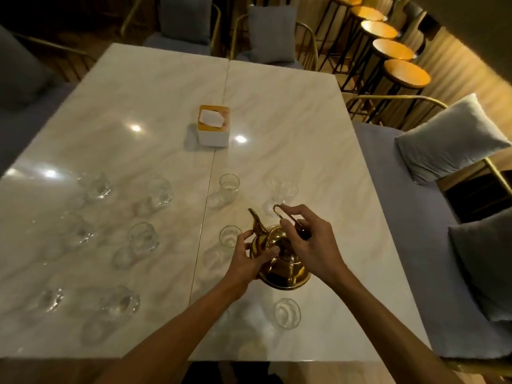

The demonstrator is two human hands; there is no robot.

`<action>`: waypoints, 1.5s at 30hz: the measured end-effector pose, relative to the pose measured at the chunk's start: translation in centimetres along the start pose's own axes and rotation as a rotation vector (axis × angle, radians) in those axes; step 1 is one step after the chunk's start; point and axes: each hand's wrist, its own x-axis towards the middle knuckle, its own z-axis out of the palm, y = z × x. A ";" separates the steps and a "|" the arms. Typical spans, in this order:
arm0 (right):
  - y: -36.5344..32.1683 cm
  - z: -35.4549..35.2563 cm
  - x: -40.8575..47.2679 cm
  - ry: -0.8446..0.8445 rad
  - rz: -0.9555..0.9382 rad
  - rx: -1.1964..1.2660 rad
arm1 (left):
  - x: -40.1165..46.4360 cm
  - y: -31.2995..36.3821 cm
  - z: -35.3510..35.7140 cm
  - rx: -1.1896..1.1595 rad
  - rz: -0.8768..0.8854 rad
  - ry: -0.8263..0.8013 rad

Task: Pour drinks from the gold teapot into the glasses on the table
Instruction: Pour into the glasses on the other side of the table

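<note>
A person leans over a pale marble surface (291, 112), both bare arms reaching in from its near edge. A gold teapot (282, 261) sits on the surface towards the near right corner, its spout pointing at the far edge. The right hand (310, 242) pinches the thin wire handle (279, 213), lifted above the pot. The left hand (249, 256) has its fingers curled against the pot's left side and lid. Clear glasses stand in rows across the near half: one (229, 236) just left of the spout, one (287, 313) close to the near edge, others (144, 236) spread towards the left edge. A tissue box (214, 128) sits near the middle.
</note>
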 end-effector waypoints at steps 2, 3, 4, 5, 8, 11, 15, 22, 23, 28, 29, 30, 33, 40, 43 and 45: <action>0.4 -0.3 0.7 -0.035 -0.026 -0.003 | 0.0 -0.3 0.5 -0.055 0.008 0.028; 0.6 -0.3 1.0 -0.050 -0.040 -0.010 | -0.1 -0.4 0.6 -0.070 0.012 0.043; 0.7 -0.3 1.4 -0.060 -0.056 -0.020 | -0.1 -0.4 0.7 -0.078 0.016 0.058; 0.7 -0.3 1.7 -0.065 -0.074 -0.035 | -0.1 -0.5 0.8 -0.083 0.014 0.071; 0.7 0.1 2.2 -0.104 -0.116 -0.055 | -0.2 -0.9 0.6 -0.100 0.000 0.095; 0.8 0.5 2.7 -0.144 -0.117 -0.089 | -0.2 -1.5 0.3 -0.091 -0.019 0.090; 0.8 1.2 3.2 -0.192 -0.083 -0.136 | -0.1 -2.4 0.0 -0.114 -0.072 0.077; 1.1 2.4 4.2 -0.277 -0.045 -0.256 | 0.3 -4.1 0.2 -0.191 -0.181 0.052; 1.2 2.5 4.3 -0.293 -0.032 -0.257 | 0.4 -4.3 0.3 -0.202 -0.192 0.048; 1.4 2.8 5.0 -0.342 -0.010 -0.312 | 0.9 -4.6 0.4 -0.257 -0.247 0.032; 1.3 2.8 5.1 -0.346 -0.005 -0.317 | 0.9 -4.5 0.4 -0.267 -0.255 0.029; 1.2 2.9 5.2 -0.348 -0.004 -0.321 | 1.0 -4.5 0.4 -0.275 -0.262 0.028; 0.9 3.1 5.5 -0.353 -0.016 -0.337 | 1.1 -4.3 0.4 -0.290 -0.281 0.038; -0.1 3.7 6.2 -0.371 -0.013 -0.385 | 1.2 -3.8 0.3 -0.287 -0.315 0.007; -0.4 3.9 6.4 -0.393 -0.002 -0.409 | 1.2 -3.8 0.2 -0.308 -0.319 -0.018; -0.6 4.0 6.5 -0.405 -0.001 -0.425 | 1.2 -3.9 0.1 -0.310 -0.322 -0.030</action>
